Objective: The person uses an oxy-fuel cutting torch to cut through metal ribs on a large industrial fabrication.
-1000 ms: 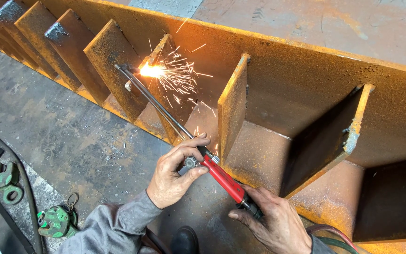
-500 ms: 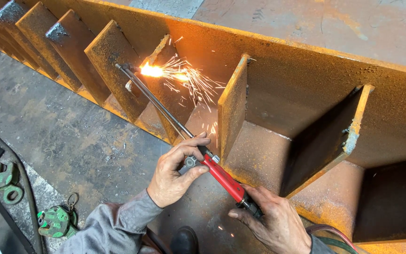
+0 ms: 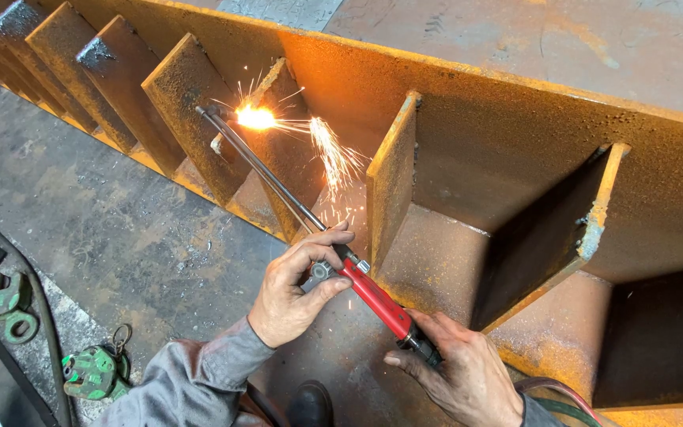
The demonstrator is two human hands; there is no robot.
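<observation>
Both hands (image 3: 298, 289) gripping cutting torch (image 3: 373, 296) (sparks on beam (image 3: 515, 158))

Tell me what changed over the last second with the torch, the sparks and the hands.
The spark spray changed: it fanned out to the right of the flame a second ago and now falls down and to the right. The cutting torch and its tip barely shifted. Nothing was taken up or let go. The left hand stays at the valve, the right hand at the rear of the red handle, and the rusty steel beam is unmoved.
</observation>
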